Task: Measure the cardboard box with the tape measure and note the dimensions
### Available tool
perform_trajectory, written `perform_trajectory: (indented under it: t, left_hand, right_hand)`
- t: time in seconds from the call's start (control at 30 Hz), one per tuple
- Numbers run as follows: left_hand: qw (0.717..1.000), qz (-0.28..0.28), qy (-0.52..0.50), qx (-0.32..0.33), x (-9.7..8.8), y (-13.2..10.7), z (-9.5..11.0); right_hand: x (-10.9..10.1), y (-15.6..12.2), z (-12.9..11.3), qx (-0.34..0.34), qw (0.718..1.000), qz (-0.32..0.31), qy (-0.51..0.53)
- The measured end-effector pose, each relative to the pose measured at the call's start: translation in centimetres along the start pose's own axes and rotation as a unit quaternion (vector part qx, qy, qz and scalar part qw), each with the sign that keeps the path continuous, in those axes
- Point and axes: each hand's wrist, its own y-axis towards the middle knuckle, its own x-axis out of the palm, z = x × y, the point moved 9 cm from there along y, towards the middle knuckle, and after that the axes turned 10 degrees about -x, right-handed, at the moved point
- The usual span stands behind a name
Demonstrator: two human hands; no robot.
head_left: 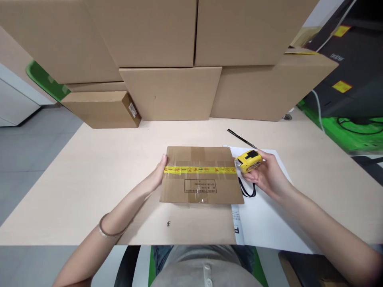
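- The taped carton (202, 183) sat between the two hands, over the table (104, 167).
- The left hand (158, 173) gripped the carton's left edge, partly closed, thumb showing along it and most fingers hidden.
- The right hand (265, 171), curled closed, held a yellow tape measure (250, 160) just at the carton's right edge.
- Right of the carton lay white paper (269, 223); its black strap (250, 195) neighbour looped near that edge.
- Beyond the carton's far right corner lay a thin black stick (241, 138).

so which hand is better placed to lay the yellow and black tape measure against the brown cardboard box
Probably the right hand: it already holds the yellow and black tape measure by the brown cardboard box's right edge, while the left hand is at its left edge.
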Motion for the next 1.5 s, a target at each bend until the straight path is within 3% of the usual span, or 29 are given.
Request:
perform_trajectory:
  t: [0.1,0.2,0.27,0.37,0.43,0.53,0.67,0.77,0.9,1.07,1.13,1.23,1.37,1.5]
  left_hand:
    - [0.992,-0.049,0.025,0.118,-0.5,0.0,1.1]
    - [0.976,-0.016,0.042,0.214,-2.6,-0.6,1.8]
    - [0.967,0.004,0.041,0.251,-3.4,-1.3,2.3]
    - [0.948,0.016,0.045,0.315,-3.4,-2.8,3.6]
    - [0.932,0.026,0.073,0.353,-3.1,-3.8,4.1]
    - [0.914,0.027,0.109,0.39,-2.6,-4.7,3.8]
    - [0.897,0.014,0.103,0.43,-2.2,-5.2,2.8]
    - [0.886,0.03,0.122,0.446,-1.9,-5.1,2.4]
    - [0.889,0.037,0.134,0.436,-2.1,-4.7,1.7]
    - [0.879,0.058,0.181,0.437,-2.7,-4.6,0.9]
    - [0.864,0.055,0.207,0.455,-2.5,-4.8,1.1]
    - [0.84,0.047,0.231,0.488,-1.9,-5.2,2.0]
    - [0.835,0.05,0.231,0.497,-1.8,-5.6,2.9]
    - [0.836,0.061,0.244,0.487,-2.0,-5.5,2.6]
  right_hand:
    - [1.0,-0.9,-1.4,-0.036,0.999,-0.02,-0.016]
    - [1.4,-1.7,-3.4,-0.077,0.996,-0.022,-0.027]
    - [0.8,-2.1,-5.0,-0.116,0.993,0.012,-0.013]
    - [-0.1,-2.4,-7.6,-0.175,0.983,0.062,0.007]
    - [0.3,-2.1,-8.8,-0.188,0.981,0.056,-0.002]
    - [3.1,-0.9,-9.7,-0.167,0.985,-0.012,-0.041]
    - [10.3,0.8,-9.1,-0.089,0.974,-0.176,-0.111]
    - [15.3,1.1,-8.5,-0.063,0.939,-0.282,-0.188]
    - [19.6,0.5,-9.1,-0.179,0.868,-0.321,-0.335]
    - [22.6,-1.7,-8.2,-0.285,0.719,-0.355,-0.525]
    - [22.6,-1.9,-8.0,-0.298,0.667,-0.341,-0.592]
    - [21.6,-1.8,-8.2,-0.284,0.644,-0.343,-0.621]
    - [17.7,-1.3,-9.4,-0.26,0.666,-0.339,-0.612]
    - [10.2,-0.9,-10.4,-0.216,0.714,-0.309,-0.59]
